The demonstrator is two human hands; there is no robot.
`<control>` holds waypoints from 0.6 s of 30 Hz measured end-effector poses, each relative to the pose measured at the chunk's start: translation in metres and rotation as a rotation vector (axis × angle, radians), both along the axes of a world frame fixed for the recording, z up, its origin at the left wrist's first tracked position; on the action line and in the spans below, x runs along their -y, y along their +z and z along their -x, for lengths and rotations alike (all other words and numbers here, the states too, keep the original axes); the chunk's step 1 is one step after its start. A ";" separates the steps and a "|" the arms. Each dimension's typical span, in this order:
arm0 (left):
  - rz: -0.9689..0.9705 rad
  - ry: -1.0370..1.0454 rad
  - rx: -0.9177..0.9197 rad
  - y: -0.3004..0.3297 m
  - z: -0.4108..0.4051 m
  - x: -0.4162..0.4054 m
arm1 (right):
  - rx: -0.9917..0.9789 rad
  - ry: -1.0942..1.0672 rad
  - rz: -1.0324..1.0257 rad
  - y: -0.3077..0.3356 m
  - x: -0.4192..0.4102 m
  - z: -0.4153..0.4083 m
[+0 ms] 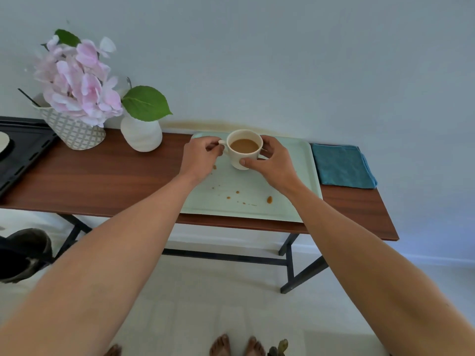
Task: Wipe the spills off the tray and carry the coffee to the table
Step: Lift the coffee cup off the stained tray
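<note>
A white cup of milky coffee [244, 146] stands at the back of a pale green tray [305, 176] on a brown wooden table [108, 176]. My left hand [200, 156] pinches the cup's handle on its left side. My right hand [272, 163] wraps the cup's right side, thumb across its front. Several brown coffee spills [269, 199] dot the tray's front half. A folded teal cloth [341, 165] lies on the table just right of the tray.
A white vase with a green leaf [141, 134] and a patterned pot of pink flowers [74, 129] stand at the table's back left. A black tray [23, 150] sits at the far left. The wall is directly behind the table. My bare feet [236, 345] show below.
</note>
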State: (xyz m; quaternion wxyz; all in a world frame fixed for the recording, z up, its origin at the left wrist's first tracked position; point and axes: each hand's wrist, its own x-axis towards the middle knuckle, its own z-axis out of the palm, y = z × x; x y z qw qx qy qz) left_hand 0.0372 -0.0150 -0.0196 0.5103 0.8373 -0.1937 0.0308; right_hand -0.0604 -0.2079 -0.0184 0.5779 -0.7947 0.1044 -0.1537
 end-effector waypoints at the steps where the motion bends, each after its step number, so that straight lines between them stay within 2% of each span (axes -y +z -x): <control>1: 0.005 0.009 0.011 0.003 -0.004 -0.002 | 0.009 0.004 0.000 0.003 -0.002 -0.005; 18: -0.024 0.109 0.031 -0.004 -0.064 -0.038 | -0.010 0.035 -0.012 -0.005 -0.044 -0.085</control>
